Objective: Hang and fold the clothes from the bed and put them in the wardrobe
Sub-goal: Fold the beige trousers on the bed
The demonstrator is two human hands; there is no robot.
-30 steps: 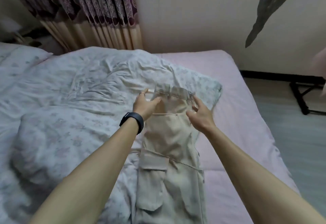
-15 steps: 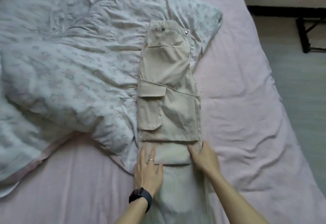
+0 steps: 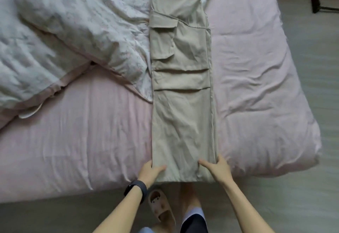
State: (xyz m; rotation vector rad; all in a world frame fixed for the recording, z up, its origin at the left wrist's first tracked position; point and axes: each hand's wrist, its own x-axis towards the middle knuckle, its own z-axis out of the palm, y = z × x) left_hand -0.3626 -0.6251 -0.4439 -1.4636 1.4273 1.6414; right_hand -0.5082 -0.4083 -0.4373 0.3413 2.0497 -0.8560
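Pink cotton bedsheet (image 3: 82, 132) is carrying the long beige cargo trousers (image 3: 181, 122) lengthwise; my left hand (image 3: 150, 172) and right hand (image 3: 219, 170), moved down from mid-leg, are pinching the near hem corners, readying a fold.

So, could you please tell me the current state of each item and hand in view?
Beige fabric cargo trousers, folded lengthwise, laid flat along the bed, hem at the near edge.
Left hand, pinches the hem's left corner.
Right hand, pinches the hem's right corner.
White floral duvet, crumpled, its corner under the trousers.
Pink bed sheet, wrinkled.
Tan rubber slipper, on the floor by the bed.
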